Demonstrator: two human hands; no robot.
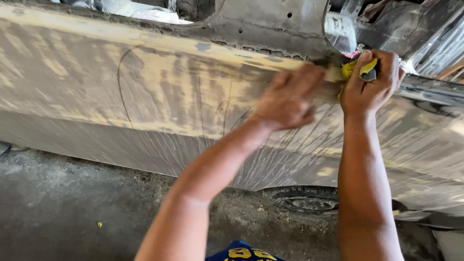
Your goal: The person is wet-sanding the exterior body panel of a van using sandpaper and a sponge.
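Two hands work at upper right on one filler-coated car panel (145, 96): the left hand (289, 99), blurred, grip unclear; the right hand (371, 82) clutching one yellow pad (360, 68). One tyre (304, 199) sits below.

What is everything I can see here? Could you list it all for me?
car body panel: one, grey with yellowish filler patches, fills most of the view
yellow lump: one, yellow, in the right hand at the panel's upper edge
tyre: one, black, under the panel, partly hidden
ground: dusty grey, below
left hand: one, blurred, on the panel
right hand: one, closed around the yellow lump
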